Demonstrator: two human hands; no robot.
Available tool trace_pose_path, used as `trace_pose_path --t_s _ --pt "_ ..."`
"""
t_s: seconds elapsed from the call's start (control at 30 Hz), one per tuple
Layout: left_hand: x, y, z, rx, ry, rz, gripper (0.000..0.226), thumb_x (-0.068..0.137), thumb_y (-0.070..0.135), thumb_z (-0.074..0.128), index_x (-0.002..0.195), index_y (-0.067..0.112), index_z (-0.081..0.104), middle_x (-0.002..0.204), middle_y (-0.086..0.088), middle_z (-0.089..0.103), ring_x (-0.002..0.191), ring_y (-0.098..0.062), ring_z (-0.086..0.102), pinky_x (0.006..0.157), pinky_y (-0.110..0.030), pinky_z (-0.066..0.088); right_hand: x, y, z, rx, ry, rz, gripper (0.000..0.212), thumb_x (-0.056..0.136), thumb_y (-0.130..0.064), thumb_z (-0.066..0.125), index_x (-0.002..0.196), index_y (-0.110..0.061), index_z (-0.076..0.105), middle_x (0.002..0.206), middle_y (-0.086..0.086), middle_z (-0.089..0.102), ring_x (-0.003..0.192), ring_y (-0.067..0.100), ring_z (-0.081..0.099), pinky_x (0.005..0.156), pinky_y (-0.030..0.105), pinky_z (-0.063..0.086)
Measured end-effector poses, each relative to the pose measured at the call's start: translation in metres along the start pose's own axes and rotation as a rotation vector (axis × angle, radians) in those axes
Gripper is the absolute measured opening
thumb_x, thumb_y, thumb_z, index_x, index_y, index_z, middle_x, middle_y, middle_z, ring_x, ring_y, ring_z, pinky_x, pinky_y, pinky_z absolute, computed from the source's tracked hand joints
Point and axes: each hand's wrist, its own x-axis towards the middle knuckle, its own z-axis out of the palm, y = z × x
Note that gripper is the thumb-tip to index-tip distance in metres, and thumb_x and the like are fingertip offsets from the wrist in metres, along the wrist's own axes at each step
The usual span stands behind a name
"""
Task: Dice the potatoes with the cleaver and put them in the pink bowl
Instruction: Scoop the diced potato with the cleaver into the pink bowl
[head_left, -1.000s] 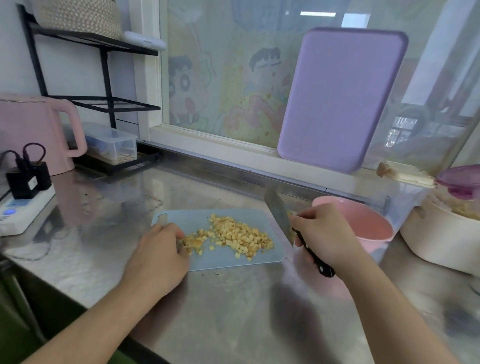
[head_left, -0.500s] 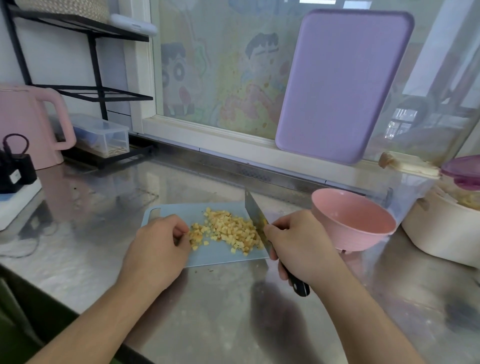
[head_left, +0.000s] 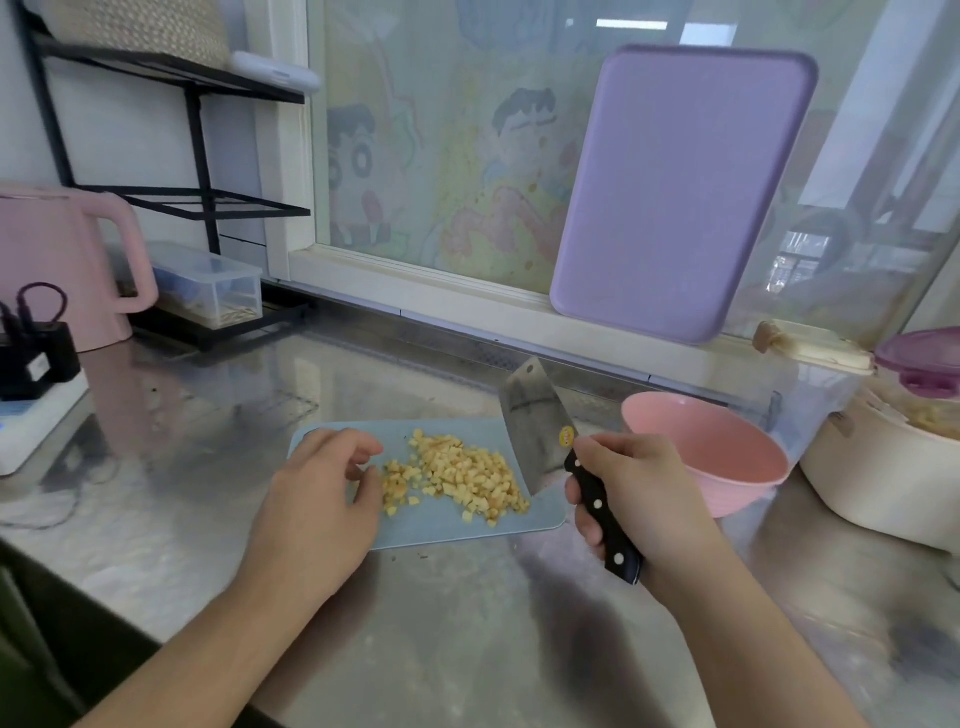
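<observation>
Your right hand (head_left: 631, 488) had its grip wrapped round the black riveted handle of the cleaver (head_left: 540, 434), fingers curled under and thumb on top. The blade stood tilted up and away from you, its lower edge meeting the light blue cutting board (head_left: 457, 525) at the right side of the heap of diced potatoes (head_left: 457, 475). A small yellow sticker showed on the blade near the handle.

Your left hand (head_left: 322, 499) rested at the left end of the board, its grip loose: fingers bent and slightly spread, holding nothing, with the fingertips just beside the left edge of the dice. A few stray cubes lay apart from the heap toward the near edge of the board.

The pink bowl (head_left: 711, 452) stood on the steel surface (head_left: 467, 649) just to the right of the board, behind your right hand; no potato showed on the part of its inside that could be seen.

Farther right sat a cream pot (head_left: 883, 483) with a purple lid (head_left: 922, 358) above it. A lilac cutting board (head_left: 680, 197) leaned upright against the window. At the left stood a pink kettle (head_left: 62, 260), a clear lidded box (head_left: 213, 286) on a black wire rack (head_left: 197, 156), and a white power strip (head_left: 36, 421) with black plugs in it.
</observation>
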Motion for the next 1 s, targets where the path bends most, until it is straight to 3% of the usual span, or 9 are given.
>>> trace_pose_path --t_s 0.17,0.27,0.43,0.63,0.73,0.83,1.0 --pt "-0.002 0.034 -0.002 -0.024 -0.123 0.248 0.021 0.094 0.017 0.067 0.106 0.034 0.067 0.108 0.025 0.058 0.102 0.001 0.059 0.082 -0.016 0.046 -0.003 -0.003 0.002 0.052 -0.079 0.011 0.027 0.106 -0.017 0.051 0.089 0.001 0.059 0.070 0.015 0.060 0.041 0.021 0.040 0.041 0.024 0.034" --pt "-0.003 0.060 0.007 -0.020 -0.192 0.334 0.011 0.096 0.027 0.066 0.101 0.036 0.063 0.104 0.025 0.057 0.100 -0.001 0.059 0.080 -0.021 0.050 -0.004 -0.004 0.003 0.046 -0.072 0.008 0.026 0.106 -0.013 0.045 0.086 -0.001 0.057 0.072 0.015 0.060 0.041 0.022 0.040 0.042 0.025 0.035" --pt "0.002 0.081 0.030 -0.049 -0.246 0.266 0.017 0.095 0.029 0.069 0.082 0.034 0.060 0.085 0.021 0.060 0.087 0.001 0.059 0.074 -0.023 0.050 0.000 -0.002 -0.002 0.000 0.039 0.016 0.025 0.104 -0.009 0.037 0.092 0.002 0.055 0.070 0.012 0.061 0.041 0.022 0.042 0.041 0.025 0.037" --pt "0.007 0.094 0.049 -0.125 -0.270 0.113 0.027 0.103 0.035 0.058 0.079 0.027 0.067 0.070 0.007 0.066 0.067 -0.012 0.060 0.061 -0.029 0.046 0.003 -0.003 -0.010 0.085 0.098 0.018 0.026 0.106 -0.011 0.040 0.089 -0.001 0.056 0.061 0.008 0.057 0.037 0.022 0.042 0.039 0.023 0.035" --pt "0.011 0.096 0.058 -0.096 -0.305 0.088 0.025 0.105 0.034 0.055 0.087 0.026 0.071 0.074 0.006 0.070 0.065 -0.011 0.063 0.067 -0.039 0.054 0.004 -0.007 -0.017 0.178 0.145 -0.021 0.029 0.107 -0.012 0.042 0.085 0.000 0.056 0.066 0.010 0.059 0.038 0.021 0.041 0.041 0.023 0.033" --pt "0.016 0.104 0.068 -0.104 -0.355 0.119 0.017 0.103 0.029 0.057 0.108 0.033 0.072 0.089 0.017 0.071 0.079 -0.002 0.065 0.077 -0.028 0.054 0.005 -0.012 -0.028 0.255 0.218 -0.072 0.028 0.107 -0.012 0.042 0.089 0.003 0.058 0.068 0.010 0.060 0.039 0.021 0.041 0.041 0.026 0.033" --pt "0.031 0.138 0.096 -0.108 -0.541 0.307 0.046 0.103 0.028 0.057 0.140 0.053 0.048 0.094 0.015 0.064 0.087 -0.002 0.061 0.083 -0.027 0.052 0.006 -0.020 -0.053 0.386 0.361 -0.139 0.030 0.107 -0.015 0.043 0.083 -0.003 0.055 0.062 0.012 0.056 0.038 0.020 0.038 0.040 0.025 0.030"
